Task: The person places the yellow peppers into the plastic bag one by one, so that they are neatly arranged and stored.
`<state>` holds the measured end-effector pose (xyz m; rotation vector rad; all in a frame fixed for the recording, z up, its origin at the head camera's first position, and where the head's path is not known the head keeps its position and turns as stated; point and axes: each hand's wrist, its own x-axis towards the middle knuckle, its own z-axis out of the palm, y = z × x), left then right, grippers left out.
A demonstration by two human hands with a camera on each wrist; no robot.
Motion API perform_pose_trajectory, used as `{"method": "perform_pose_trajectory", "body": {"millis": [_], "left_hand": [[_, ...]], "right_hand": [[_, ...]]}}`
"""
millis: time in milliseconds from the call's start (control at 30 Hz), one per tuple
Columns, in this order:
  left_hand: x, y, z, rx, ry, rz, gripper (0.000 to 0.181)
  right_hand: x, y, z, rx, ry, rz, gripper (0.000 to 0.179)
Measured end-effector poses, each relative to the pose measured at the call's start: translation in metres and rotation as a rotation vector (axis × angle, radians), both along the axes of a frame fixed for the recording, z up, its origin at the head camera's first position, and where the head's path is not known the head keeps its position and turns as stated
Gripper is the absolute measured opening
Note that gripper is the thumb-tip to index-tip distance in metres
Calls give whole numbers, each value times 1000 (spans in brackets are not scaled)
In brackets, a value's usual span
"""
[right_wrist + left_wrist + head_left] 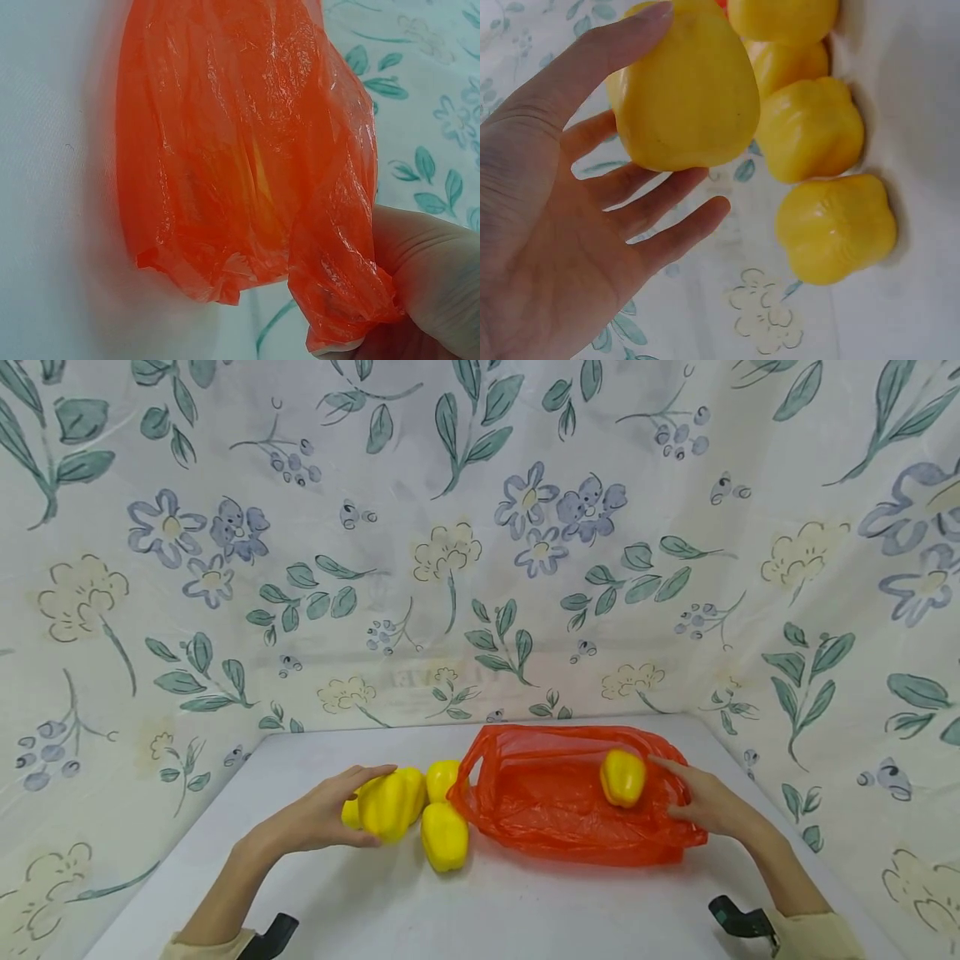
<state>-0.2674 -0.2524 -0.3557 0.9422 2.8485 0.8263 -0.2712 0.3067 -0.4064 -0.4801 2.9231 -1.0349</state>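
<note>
My left hand (pixel 330 806) grips a yellow bell pepper (pixel 392 804), thumb on one side and fingers curled along the other in the left wrist view. Other yellow bell peppers (pixel 446 838) stand on the table close by, one partly hidden behind the held one. A red plastic bag (pixel 540 818) lies on its side, its handle loops toward the left. At its right end my right hand (pixel 708 800) pinches a gathered corner between thumb and fingers, clearest in the right wrist view. One bell pepper (pixel 622 778) shows within the bag's outline; yellow glows through the film (pixel 255 187).
The white table (pixel 570 910) reaches back to a flower-printed cloth (pixel 480 610) hanging behind and at both sides. Black wrist mounts (pixel 738 917) sit at both cuffs. The bag's left edge meets the standing peppers.
</note>
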Motion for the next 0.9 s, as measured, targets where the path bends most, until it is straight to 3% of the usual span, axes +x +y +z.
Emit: {"method": "perform_pose_trajectory", "body": {"millis": [333,600,900], "left_hand": [[-5,28,18,3,65,-42,88],[-13,58,27,12,57,-118,86],[-27,93,33,-1,34,-162,88]], "right_hand": [[0,0,-1,-6,-3,-6,76],[0,0,-4,-8,-6,5,75],[-3,2,-4,5,17,7,74]]}}
